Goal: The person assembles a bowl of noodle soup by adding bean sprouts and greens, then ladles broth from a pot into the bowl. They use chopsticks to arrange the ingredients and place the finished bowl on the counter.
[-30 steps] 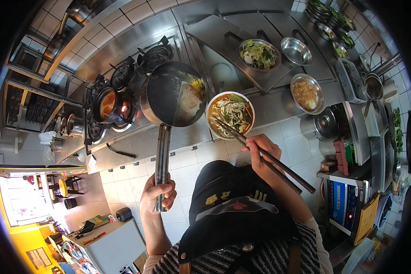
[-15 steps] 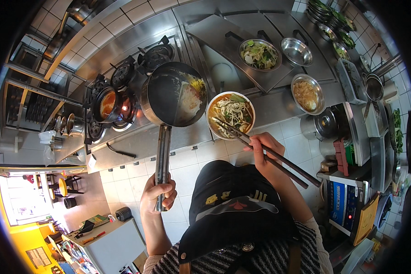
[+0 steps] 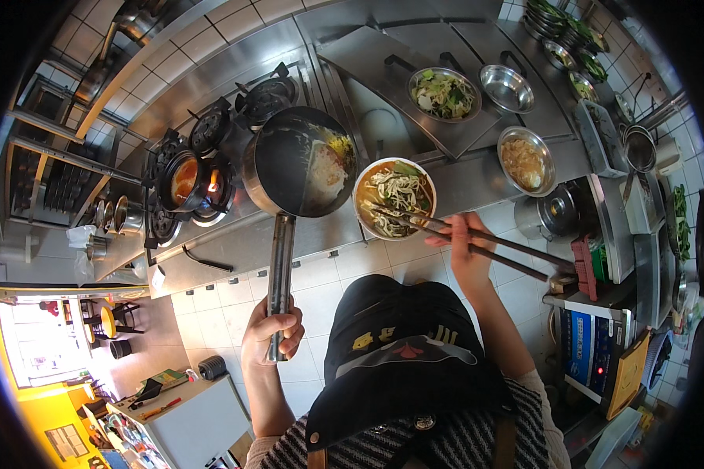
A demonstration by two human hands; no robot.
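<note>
My left hand [image 3: 274, 332] is wrapped round the metal handle of a deep dark pan [image 3: 285, 164], tilted toward the bowl on its right. Pale food scraps and a yellow patch cling to the pan's right inner side. A pair of long dark chopsticks [image 3: 493, 248] is in my right hand [image 3: 465, 248]. Their tips dip into a white bowl [image 3: 357, 205] at the counter's front edge. That bowl holds orange-brown broth with pale shredded strands and green leaves on top.
A small pot of reddish liquid [image 3: 184, 181] stands beside a lit burner [image 3: 213, 187] on the left. Behind the bowl are a metal bowl of chopped vegetables [image 3: 444, 95] and an empty metal bowl [image 3: 508, 87]. A metal bowl of pale food [image 3: 526, 160] sits at the right.
My right hand has shifted a little right, and the chopsticks lie at a flatter angle with their tips still in the bowl. The pan has barely moved. The flame looks taller.
</note>
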